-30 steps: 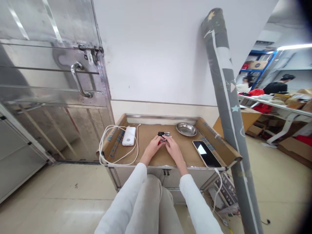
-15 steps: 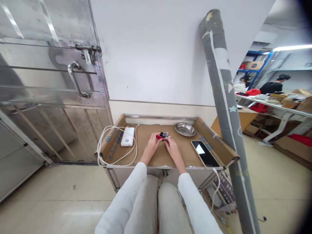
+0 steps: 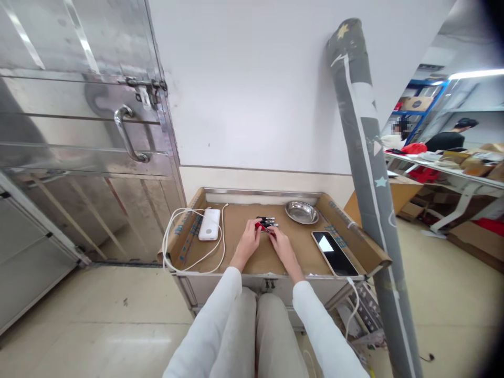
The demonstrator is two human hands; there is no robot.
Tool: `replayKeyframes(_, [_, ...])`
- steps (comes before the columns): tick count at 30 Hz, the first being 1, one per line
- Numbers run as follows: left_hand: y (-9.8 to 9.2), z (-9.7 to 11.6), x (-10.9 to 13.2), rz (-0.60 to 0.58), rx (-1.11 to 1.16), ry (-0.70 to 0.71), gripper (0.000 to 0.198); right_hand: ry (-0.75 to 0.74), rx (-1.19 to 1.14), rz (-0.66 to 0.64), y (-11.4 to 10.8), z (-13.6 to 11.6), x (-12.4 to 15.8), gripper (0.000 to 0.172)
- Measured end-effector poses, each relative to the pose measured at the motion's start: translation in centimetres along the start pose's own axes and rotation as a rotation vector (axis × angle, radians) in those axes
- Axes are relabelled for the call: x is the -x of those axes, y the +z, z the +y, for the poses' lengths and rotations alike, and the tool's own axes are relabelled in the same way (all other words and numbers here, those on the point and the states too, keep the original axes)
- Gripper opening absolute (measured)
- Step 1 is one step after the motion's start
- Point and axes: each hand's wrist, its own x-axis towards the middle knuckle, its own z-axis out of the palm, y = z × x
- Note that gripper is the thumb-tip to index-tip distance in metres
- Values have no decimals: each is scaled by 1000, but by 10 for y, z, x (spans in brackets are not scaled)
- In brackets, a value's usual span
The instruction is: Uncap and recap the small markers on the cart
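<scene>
Both hands meet over the middle of a cardboard-lined metal cart (image 3: 356, 247). My left hand (image 3: 250, 240) and my right hand (image 3: 277, 240) are closed in a pinch around a small red and black object (image 3: 261, 227) between them. Just beyond the fingertips lie a few small black and silver pieces (image 3: 266, 219) on the cardboard. The held object is too small to name.
A white power bank (image 3: 209, 224) with a looped white cable (image 3: 173, 244) lies at left. A steel dish (image 3: 301, 212) sits at back right, a phone (image 3: 334, 253) at right. A grey rolled mat (image 3: 366, 157) leans by the cart; a steel door (image 3: 79, 131) stands left. People work at far right.
The hands stay together at the cart's middle, with small finger shifts on the red object. The view has drifted slightly.
</scene>
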Motion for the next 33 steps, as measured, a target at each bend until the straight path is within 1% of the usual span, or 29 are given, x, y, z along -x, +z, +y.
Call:
replayKeyframes(4, [-4,-1,1,13,47,28,19,39,16,4,-1,0,2,26])
replayKeyframes(6, [-5,-3,2,45,58,3,18,56,66,7,-1,-1,2,22])
replayKeyframes(8, [-5,-4,2,53,69,-23,17,67,144,7,-1,-3,3,20])
replayKeyframes(12, [-5,-3,0,-14,78,-46,15,59,297,17,-4,-8,4,24])
replayKeyframes(15, [-5,-1,0,-50,66,-78,15,74,389,74,-6,-9,5,27])
replayKeyframes(17, [-4,-1,1,-132,70,-69,14,106,463,143,-6,-7,5,29])
replayKeyframes(20, [-3,0,3,-313,61,-46,12,139,557,252,-6,-3,3,31])
replayKeyframes(21, [-3,-1,3,-350,40,-46,11,141,572,277,-6,-2,3,31])
replayKeyframes(23, [-2,-2,2,-381,-33,-41,8,135,566,299,-6,-2,2,32])
replayKeyframes(26, [2,-6,-1,-400,-122,-30,4,117,505,269,-8,-3,5,34])
replayKeyframes(29, [9,-12,-3,-400,-130,-60,6,36,415,149,-7,-4,8,35])
replayKeyframes(33, [15,-15,-2,-311,-186,-137,10,-21,268,10,-2,-4,9,31])
